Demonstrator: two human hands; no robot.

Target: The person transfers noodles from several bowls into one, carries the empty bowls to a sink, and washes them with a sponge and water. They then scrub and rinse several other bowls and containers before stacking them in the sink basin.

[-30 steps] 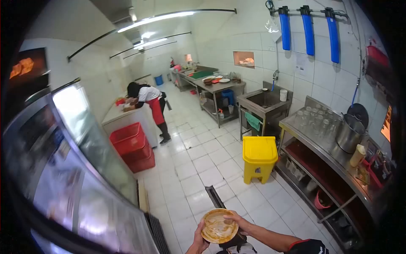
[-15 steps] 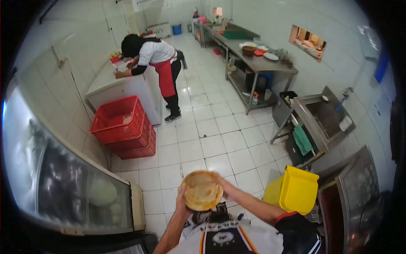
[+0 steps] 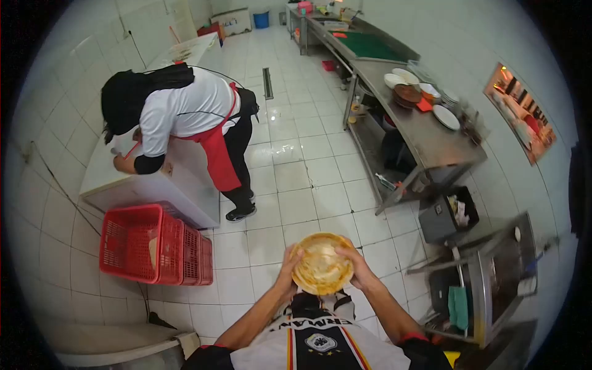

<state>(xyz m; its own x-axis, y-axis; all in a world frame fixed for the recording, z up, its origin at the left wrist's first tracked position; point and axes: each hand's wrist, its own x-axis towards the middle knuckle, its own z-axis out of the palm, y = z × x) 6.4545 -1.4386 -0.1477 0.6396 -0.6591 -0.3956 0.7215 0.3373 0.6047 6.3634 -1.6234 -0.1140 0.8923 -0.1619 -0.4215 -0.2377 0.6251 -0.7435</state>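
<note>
A round, shallow bowl (image 3: 322, 265), pale inside and smeared with orange-yellow residue, is held in front of my body above the tiled floor. My left hand (image 3: 288, 266) is closed on its left rim. On the opposite side, my right hand (image 3: 359, 265) grips the right rim, with the thumb over the edge. The bowl's inside faces up towards me, while its underside and most of my fingertips are hidden.
Ahead on the left, a person in a red apron (image 3: 217, 157) leans over a white chest freezer (image 3: 191, 182). Red crates (image 3: 185, 253) stand beside it. On the right are a steel table (image 3: 425, 132) with dishes, a grey bin (image 3: 441, 216) and a sink (image 3: 505, 271).
I have moved forward, so the person, crates and steel table appear nearer. The yellow bin and glass-fronted cabinet have mostly slipped out of view. Both hands still hold the bowl.
</note>
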